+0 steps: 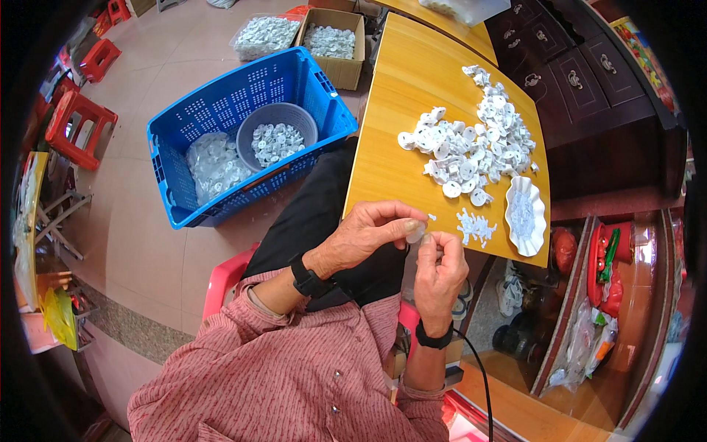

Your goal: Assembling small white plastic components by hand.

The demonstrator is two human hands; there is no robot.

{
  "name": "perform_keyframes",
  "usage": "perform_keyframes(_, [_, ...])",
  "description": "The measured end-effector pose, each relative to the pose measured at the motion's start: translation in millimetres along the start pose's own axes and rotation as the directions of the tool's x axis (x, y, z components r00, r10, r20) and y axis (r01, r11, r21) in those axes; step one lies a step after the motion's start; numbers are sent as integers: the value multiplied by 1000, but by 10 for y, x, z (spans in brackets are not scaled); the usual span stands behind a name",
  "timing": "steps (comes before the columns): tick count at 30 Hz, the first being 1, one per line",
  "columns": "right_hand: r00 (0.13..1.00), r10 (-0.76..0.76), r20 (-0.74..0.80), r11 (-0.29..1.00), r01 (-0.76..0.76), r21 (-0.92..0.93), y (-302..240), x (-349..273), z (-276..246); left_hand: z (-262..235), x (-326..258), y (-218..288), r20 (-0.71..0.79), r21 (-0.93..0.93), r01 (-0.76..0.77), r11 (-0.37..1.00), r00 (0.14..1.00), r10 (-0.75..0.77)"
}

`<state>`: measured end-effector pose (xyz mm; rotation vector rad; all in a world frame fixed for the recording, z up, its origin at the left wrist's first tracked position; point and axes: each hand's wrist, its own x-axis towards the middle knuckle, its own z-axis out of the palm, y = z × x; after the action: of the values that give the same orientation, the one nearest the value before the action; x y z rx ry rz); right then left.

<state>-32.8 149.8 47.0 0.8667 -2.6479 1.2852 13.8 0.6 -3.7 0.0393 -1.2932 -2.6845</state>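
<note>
My left hand (370, 234) pinches a small white round plastic part (416, 233) between thumb and fingers, over the near edge of the yellow wooden table (394, 96). Close against it, my right hand (440, 274) has its thumb and forefinger pressed together at the part's edge; any tiny piece between them is hidden. Beyond my hands lies a small scatter of tiny white pieces (476, 227). More of these fill a white scalloped dish (540, 221) at the table's right corner. A large heap of white round plastic parts (471, 151) spreads over the table's far half.
Left of the table, a blue crate (213, 87) on the floor holds a grey basket (308, 122) and a bag of parts (213, 163). Behind it stands a cardboard box (345, 72) of parts. Dark drawers (582, 81) and an open shelf (567, 324) flank the right side. Red stools (79, 127) stand far left.
</note>
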Motion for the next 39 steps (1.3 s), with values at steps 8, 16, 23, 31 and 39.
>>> perform_keyframes(8, [996,88,11,993,-89,81,-35,6,-1,33,-1,-11,-35,-4,9,1000,999,-9])
perform_keyframes(16, [1000,-28,-11,999,28,-32,12,22,27,37,-3,-9,-25,32,9,999,1000,-8])
perform_keyframes(23, [1000,-17,-8,999,16,-38,8,19,41,41,-8,-2,-29,66,30,997,999,-28])
perform_keyframes(31, [1000,13,-27,999,-11,52,6,18,77,17,-9,1,-30,73,28,997,999,-26])
perform_keyframes(39, [994,109,-1,986,-108,127,122,2,117,31,0,18,-27,44,10,999,1000,-8])
